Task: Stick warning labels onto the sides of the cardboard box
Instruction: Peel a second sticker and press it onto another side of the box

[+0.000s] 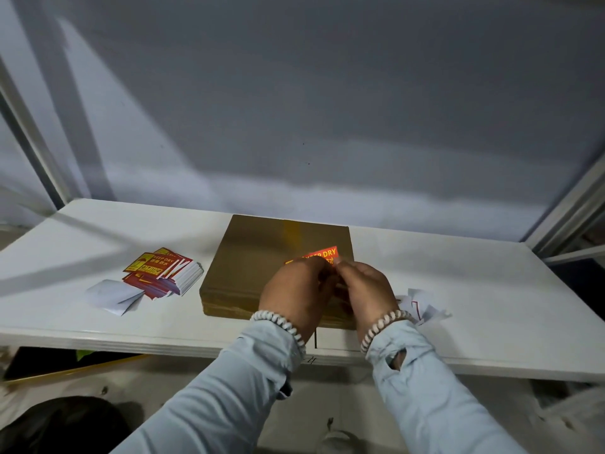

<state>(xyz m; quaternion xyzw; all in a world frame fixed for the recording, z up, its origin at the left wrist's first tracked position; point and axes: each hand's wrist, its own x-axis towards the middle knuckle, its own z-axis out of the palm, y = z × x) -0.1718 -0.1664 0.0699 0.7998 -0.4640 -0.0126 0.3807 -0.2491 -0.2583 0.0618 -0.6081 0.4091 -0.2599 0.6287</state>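
While both hands meet over the box (255, 257) at mid-table; left hand (296, 290) and right hand (366, 290) pinch one label (322, 253) | step: seemingly peeling its backing | next: press it flat on a side | spare labels (160, 273) lie left
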